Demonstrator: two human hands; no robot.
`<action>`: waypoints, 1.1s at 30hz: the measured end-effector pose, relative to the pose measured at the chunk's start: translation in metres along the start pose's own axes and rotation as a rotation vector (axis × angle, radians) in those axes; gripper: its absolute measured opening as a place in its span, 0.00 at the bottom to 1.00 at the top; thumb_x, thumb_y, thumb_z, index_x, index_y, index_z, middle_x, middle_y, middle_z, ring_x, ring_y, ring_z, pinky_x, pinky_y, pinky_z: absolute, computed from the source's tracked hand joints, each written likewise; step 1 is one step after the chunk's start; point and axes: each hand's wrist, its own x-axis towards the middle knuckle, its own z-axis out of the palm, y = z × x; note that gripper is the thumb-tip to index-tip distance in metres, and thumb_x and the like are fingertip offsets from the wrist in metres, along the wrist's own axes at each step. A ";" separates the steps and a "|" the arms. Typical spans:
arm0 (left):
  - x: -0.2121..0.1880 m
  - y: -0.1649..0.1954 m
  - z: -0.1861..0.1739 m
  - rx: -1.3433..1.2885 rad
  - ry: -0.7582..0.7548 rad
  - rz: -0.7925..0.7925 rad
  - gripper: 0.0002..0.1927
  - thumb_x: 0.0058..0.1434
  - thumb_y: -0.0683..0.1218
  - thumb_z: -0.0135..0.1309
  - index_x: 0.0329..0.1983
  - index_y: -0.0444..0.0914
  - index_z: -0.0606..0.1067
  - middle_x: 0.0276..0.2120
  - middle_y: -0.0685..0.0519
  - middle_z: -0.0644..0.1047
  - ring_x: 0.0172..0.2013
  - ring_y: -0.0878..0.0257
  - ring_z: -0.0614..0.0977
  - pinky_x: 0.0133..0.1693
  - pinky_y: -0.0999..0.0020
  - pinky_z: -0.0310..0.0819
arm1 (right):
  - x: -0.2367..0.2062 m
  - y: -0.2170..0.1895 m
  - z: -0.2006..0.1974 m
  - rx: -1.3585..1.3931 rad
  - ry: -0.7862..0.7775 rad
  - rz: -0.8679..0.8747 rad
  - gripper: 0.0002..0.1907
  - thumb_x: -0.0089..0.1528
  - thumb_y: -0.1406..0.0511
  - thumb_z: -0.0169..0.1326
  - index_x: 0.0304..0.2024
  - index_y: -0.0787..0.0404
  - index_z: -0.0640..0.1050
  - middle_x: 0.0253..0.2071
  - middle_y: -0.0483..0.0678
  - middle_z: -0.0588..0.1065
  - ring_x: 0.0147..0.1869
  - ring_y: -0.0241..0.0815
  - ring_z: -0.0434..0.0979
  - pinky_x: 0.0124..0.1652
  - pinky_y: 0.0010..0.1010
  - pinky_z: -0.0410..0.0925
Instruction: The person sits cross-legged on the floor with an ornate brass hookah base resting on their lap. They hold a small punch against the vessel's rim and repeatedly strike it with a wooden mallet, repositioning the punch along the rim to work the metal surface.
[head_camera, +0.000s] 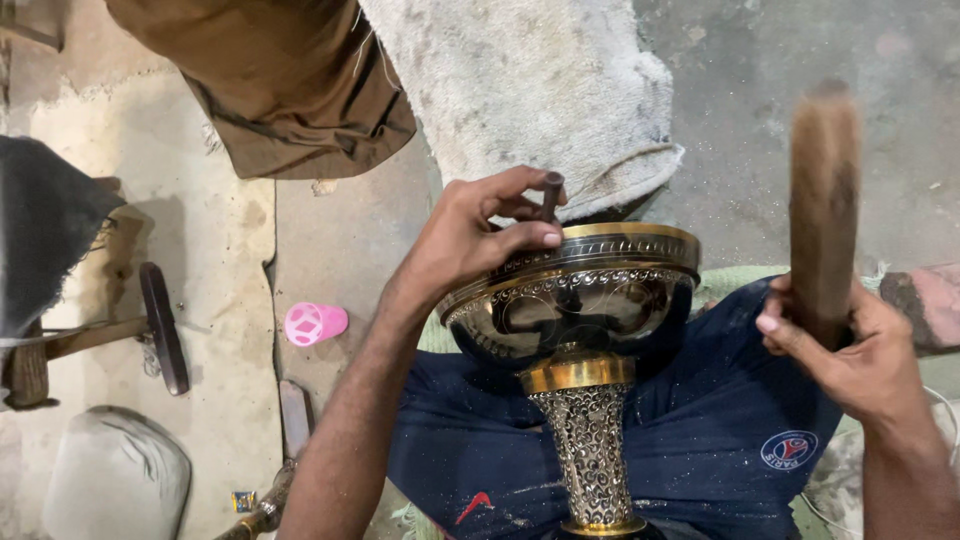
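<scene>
Two hands busy: left hand pinches punch on rigid, likely heavy brass goblet rim; right hand clenches wooden mallet. Steady by stem.

one brass goblet, one mallet, one pink cup.

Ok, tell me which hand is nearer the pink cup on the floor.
Left. The left hand rests on the brass bowl's rim, right of the pink cup; the right hand, holding a wooden mallet, is farther right.
</scene>
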 end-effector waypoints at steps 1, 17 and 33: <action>0.001 -0.002 0.000 0.024 -0.003 -0.026 0.25 0.57 0.46 0.66 0.58 0.41 0.76 0.49 0.49 0.84 0.47 0.58 0.88 0.45 0.61 0.90 | 0.001 -0.006 0.001 0.024 -0.012 -0.005 0.16 0.61 0.73 0.61 0.51 0.66 0.75 0.37 0.50 0.78 0.38 0.36 0.79 0.39 0.30 0.75; 0.012 -0.010 0.009 0.202 -0.071 0.211 0.25 0.61 0.51 0.62 0.62 0.43 0.75 0.43 0.51 0.86 0.44 0.59 0.89 0.47 0.61 0.88 | 0.045 -0.091 0.007 -0.216 -0.131 -0.263 0.33 0.56 0.72 0.61 0.64 0.66 0.69 0.41 0.50 0.78 0.45 0.38 0.82 0.45 0.29 0.78; 0.010 -0.012 0.014 0.168 -0.040 0.213 0.21 0.64 0.51 0.61 0.60 0.44 0.75 0.46 0.51 0.85 0.44 0.60 0.90 0.46 0.62 0.90 | 0.061 -0.144 0.019 -0.826 -0.227 -0.143 0.39 0.53 0.77 0.62 0.67 0.52 0.75 0.34 0.49 0.82 0.29 0.39 0.77 0.29 0.30 0.73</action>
